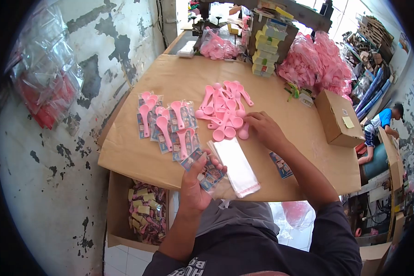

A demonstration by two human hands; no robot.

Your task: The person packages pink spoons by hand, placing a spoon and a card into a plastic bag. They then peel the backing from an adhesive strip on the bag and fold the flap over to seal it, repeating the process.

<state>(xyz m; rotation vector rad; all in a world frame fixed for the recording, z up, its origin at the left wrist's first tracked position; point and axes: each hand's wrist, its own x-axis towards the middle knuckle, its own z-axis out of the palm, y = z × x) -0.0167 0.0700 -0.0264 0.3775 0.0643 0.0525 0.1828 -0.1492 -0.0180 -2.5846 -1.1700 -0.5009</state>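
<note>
My left hand (194, 181) grips a small stack of printed cards (207, 171) at the table's near edge. Beside it lies a stack of clear plastic bags (237, 165). My right hand (264, 129) rests on the cardboard-covered table (179, 78), its fingers touching a loose pile of pink spoons (225, 108). To the left lie several packed pink spoons in printed sleeves (168, 126). One printed card (280, 164) lies by my right forearm.
A brown cardboard box (338, 117) stands at the right. Bags of pink spoons (315, 62) and stacked small boxes (267, 46) fill the far side. An open carton of packets (145, 214) sits below the table. Another person (377, 126) crouches at the right.
</note>
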